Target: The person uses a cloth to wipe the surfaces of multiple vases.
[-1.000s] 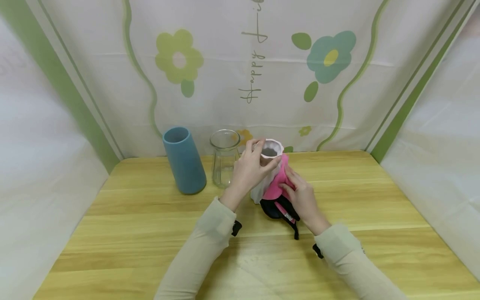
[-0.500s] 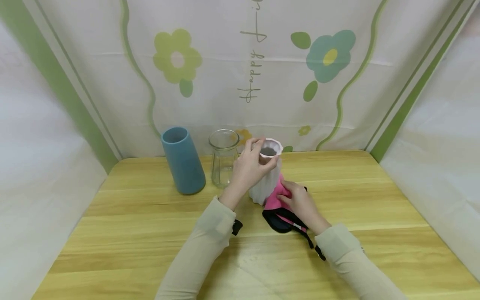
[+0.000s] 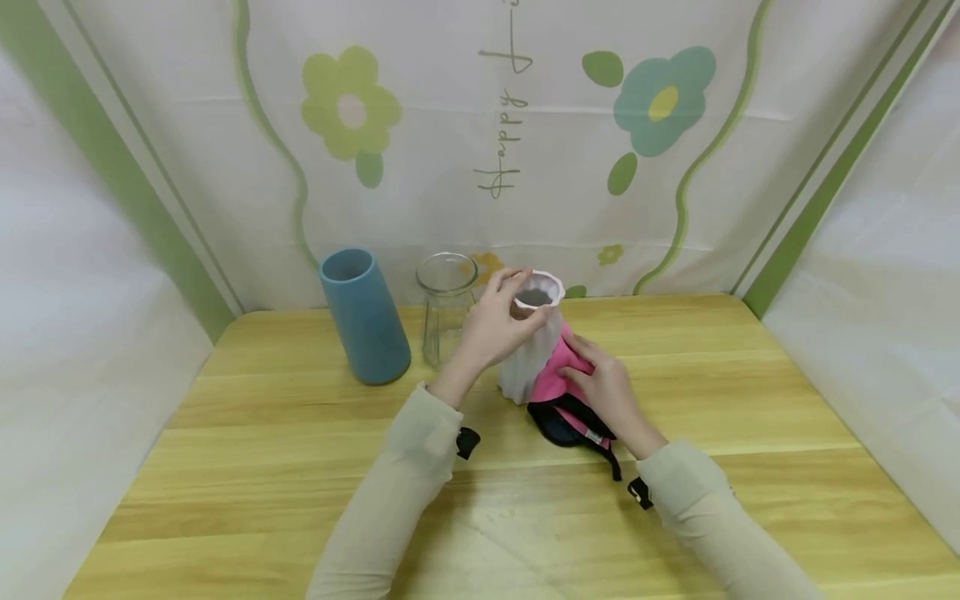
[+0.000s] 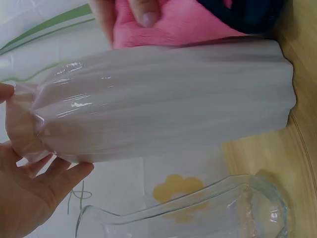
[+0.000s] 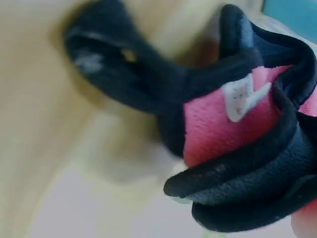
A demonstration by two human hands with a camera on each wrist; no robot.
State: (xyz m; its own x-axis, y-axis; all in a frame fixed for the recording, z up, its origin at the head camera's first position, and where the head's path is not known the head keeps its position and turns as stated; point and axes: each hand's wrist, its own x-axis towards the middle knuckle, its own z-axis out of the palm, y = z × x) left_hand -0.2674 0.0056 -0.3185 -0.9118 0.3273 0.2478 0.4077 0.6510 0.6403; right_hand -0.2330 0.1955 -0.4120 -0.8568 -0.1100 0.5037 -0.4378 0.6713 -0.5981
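A white fluted vase (image 3: 525,367) stands upright on the wooden table. My left hand (image 3: 497,321) holds it at the rim, with thumb and fingers around the neck of the vase (image 4: 163,99) in the left wrist view. Against the vase's right side, my right hand (image 3: 609,390) grips a pink cloth (image 3: 552,377) with black edging and presses it on the wall. Folds of black trim, a hanging black loop and a small white label show on the cloth (image 5: 213,124) in the right wrist view. Part of that hand's fingers is hidden by the cloth.
A clear glass vase (image 3: 446,275) stands close to the left of the white one, partly behind my left hand. Further left is a tall blue vase (image 3: 367,321). A patterned curtain (image 3: 420,217) hangs behind the table (image 3: 262,467).
The cloth and my right hand slid down the vase's side, then rose partway back up. My left hand kept its hold at the rim, and the vase stayed in place.
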